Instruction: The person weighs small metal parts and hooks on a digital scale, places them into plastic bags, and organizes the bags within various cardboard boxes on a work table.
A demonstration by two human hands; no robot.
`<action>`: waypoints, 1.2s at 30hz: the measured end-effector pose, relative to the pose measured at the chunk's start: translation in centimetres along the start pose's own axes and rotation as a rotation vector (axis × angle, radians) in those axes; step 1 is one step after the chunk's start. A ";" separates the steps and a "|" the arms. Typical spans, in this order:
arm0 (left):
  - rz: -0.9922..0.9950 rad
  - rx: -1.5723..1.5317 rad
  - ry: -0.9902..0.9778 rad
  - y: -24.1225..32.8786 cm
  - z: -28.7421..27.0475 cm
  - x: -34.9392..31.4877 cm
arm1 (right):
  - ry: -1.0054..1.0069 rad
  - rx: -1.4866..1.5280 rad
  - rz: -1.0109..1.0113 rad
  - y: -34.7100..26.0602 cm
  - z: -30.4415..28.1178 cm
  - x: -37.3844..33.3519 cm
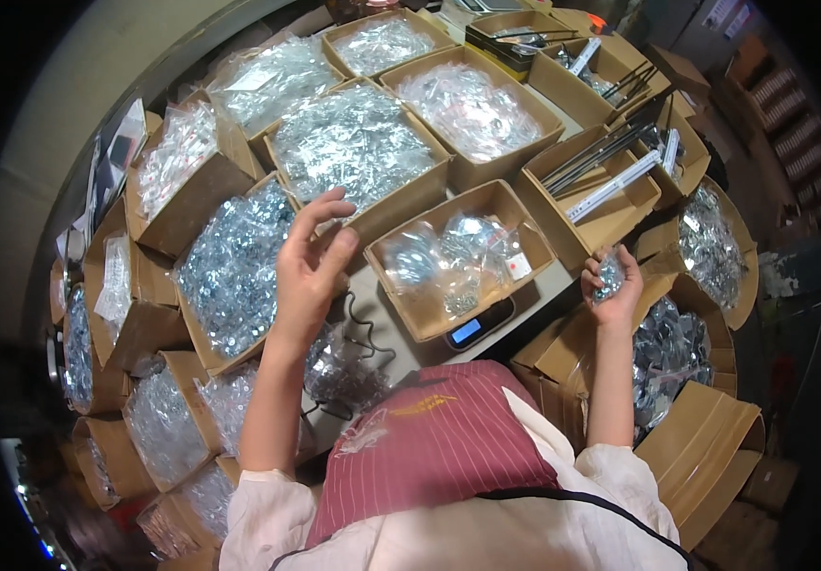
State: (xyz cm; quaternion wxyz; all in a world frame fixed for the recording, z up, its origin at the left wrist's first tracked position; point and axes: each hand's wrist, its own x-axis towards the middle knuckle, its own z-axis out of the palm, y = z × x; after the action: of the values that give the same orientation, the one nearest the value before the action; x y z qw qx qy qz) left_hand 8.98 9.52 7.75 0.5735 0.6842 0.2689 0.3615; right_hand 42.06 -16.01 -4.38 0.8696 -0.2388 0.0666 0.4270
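My left hand (310, 262) is raised near the middle, fingers apart and holding nothing. It hovers between a carton of bluish metal pieces (229, 271) and an open cardboard box (410, 319) in front of me. That box sits on a digital scale (467, 330) with a lit blue display, and several clear bags of shiny metal parts (472, 238) lie inside it. Out to the right, my right hand (627, 290) closes around a small clear bag of metal parts (608, 274). Below it stands a carton of larger bagged pieces (669, 357).
Cartons of bagged small hardware surround me, including a large one (348, 143) beyond my left hand. A box with long black rods (591, 157) stands at the far right. A dark coiled cable (363, 333) lies left of the scale. Raised flaps (701, 433) stick up at the near right.
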 end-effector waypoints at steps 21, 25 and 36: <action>-0.199 -0.079 0.119 -3.5 -1.6 -2.3 | -0.193 -0.060 -0.049 0.0 0.6 -1.0; -0.209 -0.073 0.110 -3.6 -1.1 -2.3 | -0.220 -0.052 -0.033 0.1 0.5 -0.8; -0.228 -0.144 0.088 -4.0 -0.5 -2.5 | -0.205 -0.072 -0.041 0.2 0.4 -0.7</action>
State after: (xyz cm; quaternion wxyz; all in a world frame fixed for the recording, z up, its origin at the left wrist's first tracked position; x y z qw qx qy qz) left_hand 7.27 8.71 3.42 0.6463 0.5897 0.3429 0.3420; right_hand 41.47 -16.20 -3.86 0.8713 -0.2263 -0.0429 0.4332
